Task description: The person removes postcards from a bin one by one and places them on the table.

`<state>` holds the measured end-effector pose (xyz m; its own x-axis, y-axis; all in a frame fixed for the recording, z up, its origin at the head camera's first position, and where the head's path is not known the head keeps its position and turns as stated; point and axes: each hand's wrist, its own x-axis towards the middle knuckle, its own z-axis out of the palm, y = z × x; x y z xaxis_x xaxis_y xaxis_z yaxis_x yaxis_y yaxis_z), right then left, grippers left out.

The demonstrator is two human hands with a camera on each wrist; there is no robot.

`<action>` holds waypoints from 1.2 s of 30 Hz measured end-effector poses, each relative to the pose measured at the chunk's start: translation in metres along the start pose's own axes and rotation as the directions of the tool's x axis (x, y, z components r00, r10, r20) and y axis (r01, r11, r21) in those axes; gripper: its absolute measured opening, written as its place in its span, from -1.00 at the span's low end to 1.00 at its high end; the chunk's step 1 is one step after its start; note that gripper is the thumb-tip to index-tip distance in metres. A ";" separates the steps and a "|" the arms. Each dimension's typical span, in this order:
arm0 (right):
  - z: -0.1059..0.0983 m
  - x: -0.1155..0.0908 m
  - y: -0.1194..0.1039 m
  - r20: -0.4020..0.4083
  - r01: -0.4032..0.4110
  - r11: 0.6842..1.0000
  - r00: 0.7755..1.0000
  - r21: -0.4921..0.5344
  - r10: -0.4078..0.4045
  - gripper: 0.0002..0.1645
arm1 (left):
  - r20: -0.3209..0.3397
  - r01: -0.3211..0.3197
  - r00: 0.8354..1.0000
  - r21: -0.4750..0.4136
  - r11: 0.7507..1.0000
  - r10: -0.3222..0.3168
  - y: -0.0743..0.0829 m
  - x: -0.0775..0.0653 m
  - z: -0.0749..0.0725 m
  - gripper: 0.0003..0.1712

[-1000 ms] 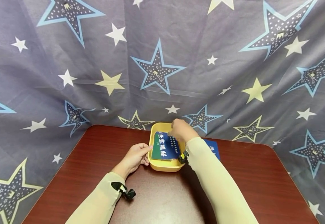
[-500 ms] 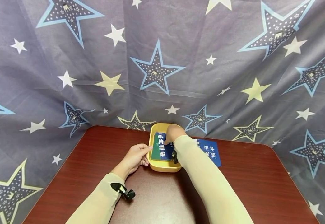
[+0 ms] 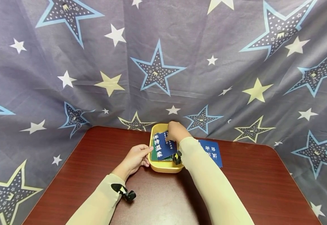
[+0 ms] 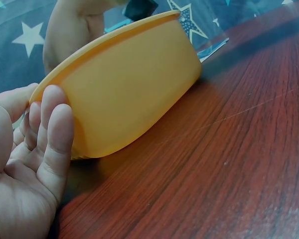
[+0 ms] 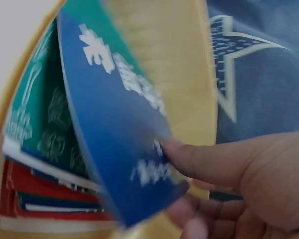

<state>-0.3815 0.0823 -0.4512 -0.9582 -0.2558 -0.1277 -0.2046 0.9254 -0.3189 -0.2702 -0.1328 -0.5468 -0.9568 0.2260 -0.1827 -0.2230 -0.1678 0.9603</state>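
I see right hand (image 5: 259, 179) pinching blue card (image 5: 102, 114), left hand (image 3: 135, 157) gripping yellow tray (image 4: 132, 84), stacked cards (image 5: 42, 127) near right fingertips.

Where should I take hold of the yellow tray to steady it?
Probably by the left rim of the yellow tray, coming from the left, where the left hand holds it: the thin lip suits a pinch, and the right hand is over the right side.
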 end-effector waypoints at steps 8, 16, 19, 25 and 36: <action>-0.026 -0.029 0.003 0.026 -0.018 0.969 1.000 0.245 0.012 -0.27 | -0.014 -0.003 1.000 -0.003 1.000 0.002 -0.001 0.000 -0.002 -0.67; -0.029 -0.046 0.033 0.001 -0.026 0.903 1.000 0.428 0.028 -0.26 | -0.019 -0.003 1.000 0.009 1.000 0.003 -0.001 0.001 -0.001 -0.69; -0.030 -0.053 0.053 -0.038 -0.010 0.880 0.999 0.475 0.032 -0.28 | -0.011 -0.002 1.000 0.008 1.000 0.002 -0.001 0.001 0.000 -0.68; -0.036 -0.071 0.098 -0.101 -0.030 0.836 0.990 0.548 0.102 -0.31 | -0.009 0.010 1.000 0.011 1.000 -0.010 -0.001 0.001 0.002 -0.69; -0.043 -0.103 0.161 -0.154 -0.065 0.788 0.968 0.613 0.200 -0.35 | -0.019 0.007 1.000 0.010 1.000 -0.007 -0.001 0.002 0.000 -0.69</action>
<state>-0.3247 0.2695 -0.4490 -0.9989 -0.0192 -0.0426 0.0238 0.5743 -0.8183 -0.2716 -0.1323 -0.5483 -0.9587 0.2085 -0.1937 -0.2282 -0.1567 0.9609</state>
